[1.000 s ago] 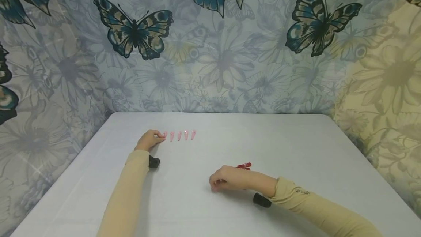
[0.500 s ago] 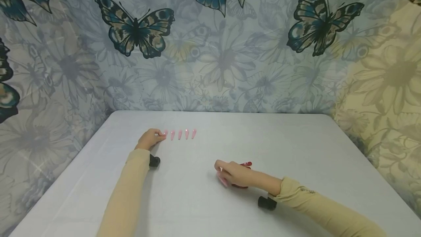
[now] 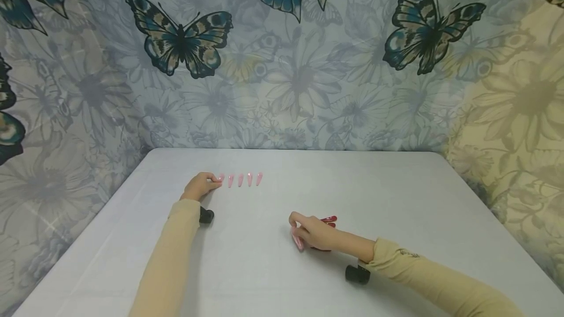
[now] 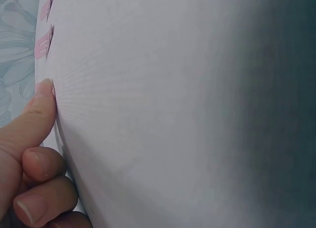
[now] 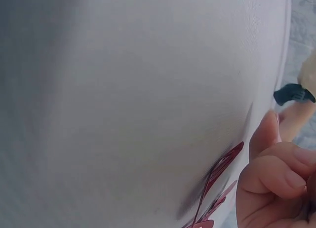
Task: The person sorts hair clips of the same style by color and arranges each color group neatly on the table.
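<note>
Pink hair clips [image 3: 240, 180] lie in a short row toward the back left of the white table. My left hand [image 3: 200, 186] is at the row's left end, pinching the end clip [image 3: 222, 178] between thumb and forefinger. In the left wrist view its thumb tip covers most of that clip, and the other fingers are curled. Near the table's middle, my right hand [image 3: 314, 232] pinches another pink hair clip [image 3: 297, 241], which hangs below the fingertips. Red hair clips [image 3: 329, 219] lie behind and under this hand, partly hidden by it.
A white cloth covers the table [image 3: 387, 190]. Its back edge meets a patterned butterfly curtain [image 3: 304, 87]. A black wrist camera [image 3: 358, 274] sits under the right wrist, with another black camera [image 3: 206, 216] at the left wrist.
My right hand has shifted slightly right and back, and the pink clip at its fingertips has come into view, turned a little more upright. The left hand has stayed at the row.
</note>
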The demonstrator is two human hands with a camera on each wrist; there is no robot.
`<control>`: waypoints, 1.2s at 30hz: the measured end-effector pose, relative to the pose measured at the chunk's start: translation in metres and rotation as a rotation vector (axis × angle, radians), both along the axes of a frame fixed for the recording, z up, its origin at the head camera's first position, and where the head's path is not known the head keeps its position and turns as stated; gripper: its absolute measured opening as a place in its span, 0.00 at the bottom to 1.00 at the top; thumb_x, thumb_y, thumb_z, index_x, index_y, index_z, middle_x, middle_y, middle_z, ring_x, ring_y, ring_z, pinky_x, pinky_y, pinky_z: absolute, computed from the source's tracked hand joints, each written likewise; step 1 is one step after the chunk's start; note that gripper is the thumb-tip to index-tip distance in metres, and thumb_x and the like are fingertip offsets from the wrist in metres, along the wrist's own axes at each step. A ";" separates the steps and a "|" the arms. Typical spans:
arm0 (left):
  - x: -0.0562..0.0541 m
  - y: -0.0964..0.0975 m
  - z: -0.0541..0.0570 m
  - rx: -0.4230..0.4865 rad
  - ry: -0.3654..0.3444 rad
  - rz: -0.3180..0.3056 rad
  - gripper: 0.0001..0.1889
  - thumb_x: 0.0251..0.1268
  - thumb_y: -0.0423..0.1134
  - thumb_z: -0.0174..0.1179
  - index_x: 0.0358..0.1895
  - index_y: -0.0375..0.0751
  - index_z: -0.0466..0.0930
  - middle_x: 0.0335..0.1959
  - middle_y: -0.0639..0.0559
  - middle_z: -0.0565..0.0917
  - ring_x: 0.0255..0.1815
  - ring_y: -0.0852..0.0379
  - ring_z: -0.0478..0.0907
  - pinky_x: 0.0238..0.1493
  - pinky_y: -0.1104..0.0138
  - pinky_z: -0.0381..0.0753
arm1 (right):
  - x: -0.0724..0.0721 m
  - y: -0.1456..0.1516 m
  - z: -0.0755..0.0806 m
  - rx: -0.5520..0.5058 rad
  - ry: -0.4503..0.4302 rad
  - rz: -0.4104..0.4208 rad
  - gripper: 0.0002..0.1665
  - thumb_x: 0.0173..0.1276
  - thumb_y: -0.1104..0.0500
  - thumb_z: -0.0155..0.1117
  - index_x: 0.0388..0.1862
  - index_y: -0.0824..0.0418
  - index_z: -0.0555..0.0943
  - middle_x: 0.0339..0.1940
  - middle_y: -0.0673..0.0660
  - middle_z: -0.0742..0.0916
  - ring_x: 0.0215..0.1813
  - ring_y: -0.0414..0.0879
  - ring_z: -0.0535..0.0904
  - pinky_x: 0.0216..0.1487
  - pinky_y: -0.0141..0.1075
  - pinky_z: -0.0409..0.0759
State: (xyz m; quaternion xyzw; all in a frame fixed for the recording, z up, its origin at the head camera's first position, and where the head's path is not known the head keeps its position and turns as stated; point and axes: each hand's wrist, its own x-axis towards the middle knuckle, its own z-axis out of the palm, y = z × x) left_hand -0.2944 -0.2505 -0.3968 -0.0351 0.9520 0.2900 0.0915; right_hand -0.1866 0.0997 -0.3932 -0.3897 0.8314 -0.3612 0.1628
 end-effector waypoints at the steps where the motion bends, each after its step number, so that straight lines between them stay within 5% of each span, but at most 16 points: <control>1: -0.001 0.000 -0.001 -0.001 0.003 0.003 0.13 0.68 0.45 0.61 0.41 0.37 0.81 0.29 0.49 0.73 0.31 0.55 0.67 0.38 0.63 0.66 | -0.001 0.000 0.000 -0.003 0.000 -0.003 0.06 0.76 0.68 0.46 0.37 0.61 0.64 0.20 0.57 0.83 0.18 0.29 0.61 0.23 0.24 0.60; 10: -0.001 -0.002 0.001 0.006 -0.004 0.013 0.13 0.67 0.46 0.61 0.40 0.37 0.81 0.33 0.46 0.75 0.33 0.53 0.69 0.39 0.61 0.68 | -0.012 -0.006 0.007 -0.012 -0.051 -0.048 0.06 0.75 0.69 0.48 0.36 0.61 0.65 0.20 0.59 0.84 0.18 0.32 0.62 0.24 0.24 0.58; 17: -0.016 -0.013 -0.014 0.050 0.001 -0.010 0.15 0.61 0.53 0.65 0.35 0.43 0.82 0.25 0.51 0.73 0.28 0.54 0.68 0.35 0.62 0.68 | -0.033 -0.014 0.015 -0.113 -0.072 -0.032 0.04 0.76 0.67 0.48 0.38 0.64 0.67 0.24 0.64 0.86 0.14 0.33 0.58 0.20 0.24 0.59; 26: -0.006 -0.005 -0.005 0.017 0.004 0.022 0.12 0.66 0.45 0.62 0.37 0.38 0.82 0.18 0.54 0.68 0.25 0.57 0.65 0.31 0.66 0.64 | -0.070 -0.027 0.027 -0.114 -0.163 -0.255 0.03 0.73 0.65 0.55 0.38 0.65 0.73 0.26 0.74 0.83 0.14 0.38 0.57 0.19 0.28 0.58; 33: -0.003 -0.002 -0.002 -0.013 0.038 0.014 0.12 0.66 0.44 0.63 0.38 0.37 0.83 0.47 0.37 0.81 0.37 0.50 0.70 0.40 0.62 0.68 | -0.101 -0.041 0.028 -0.147 -0.238 -0.382 0.05 0.70 0.66 0.60 0.33 0.65 0.76 0.22 0.56 0.86 0.15 0.39 0.57 0.21 0.30 0.57; 36: -0.004 -0.002 -0.003 -0.013 0.038 0.013 0.12 0.67 0.44 0.62 0.38 0.37 0.83 0.44 0.37 0.81 0.36 0.50 0.70 0.40 0.62 0.69 | -0.113 -0.048 0.024 -0.160 -0.245 -0.428 0.06 0.68 0.65 0.63 0.31 0.64 0.77 0.22 0.52 0.87 0.16 0.38 0.59 0.22 0.29 0.59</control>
